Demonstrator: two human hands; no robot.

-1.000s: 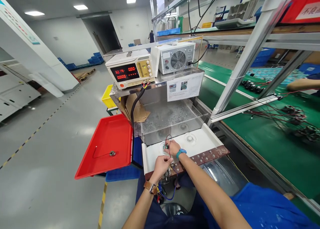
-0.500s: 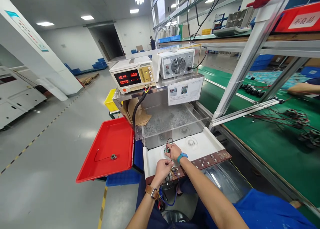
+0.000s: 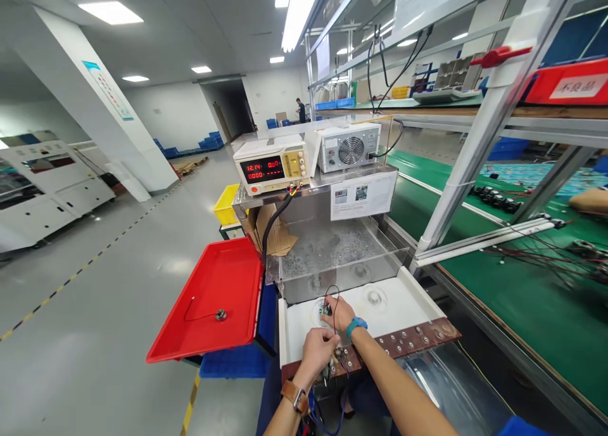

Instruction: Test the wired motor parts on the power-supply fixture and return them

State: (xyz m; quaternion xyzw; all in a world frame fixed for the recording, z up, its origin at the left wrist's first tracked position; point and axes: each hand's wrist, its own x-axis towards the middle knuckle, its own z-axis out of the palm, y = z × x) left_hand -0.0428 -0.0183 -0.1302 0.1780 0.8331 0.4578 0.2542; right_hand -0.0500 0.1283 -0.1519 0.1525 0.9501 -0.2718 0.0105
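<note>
Over the white tray [image 3: 399, 309] my right hand [image 3: 341, 314], with a teal band at the wrist, has its fingers closed on a small round part with a green circuit board [image 3: 324, 308]. A thin dark red wire [image 3: 336, 288] loops up from this part and comes down towards my left hand [image 3: 319, 349]. My left hand pinches the wire's end just above the brown terminal strip [image 3: 408, 341], close to a small metal connector [image 3: 339, 353]. Its fingertips partly hide that end, so contact with the connector cannot be made out.
At left, a red tray [image 3: 228, 271] holds a similar round part [image 3: 220, 314] with a wire. Behind the work spot stand a power supply [image 3: 270, 163] reading 12.14 and a white fan unit [image 3: 350, 147]. A clear guard [image 3: 342, 268] crosses behind my hands. A green bench [image 3: 532, 284] lies right.
My view has tilted up, so the scene sits lower in the picture. Both hands keep nearly the same pose over the white tray, with the wire still between them.
</note>
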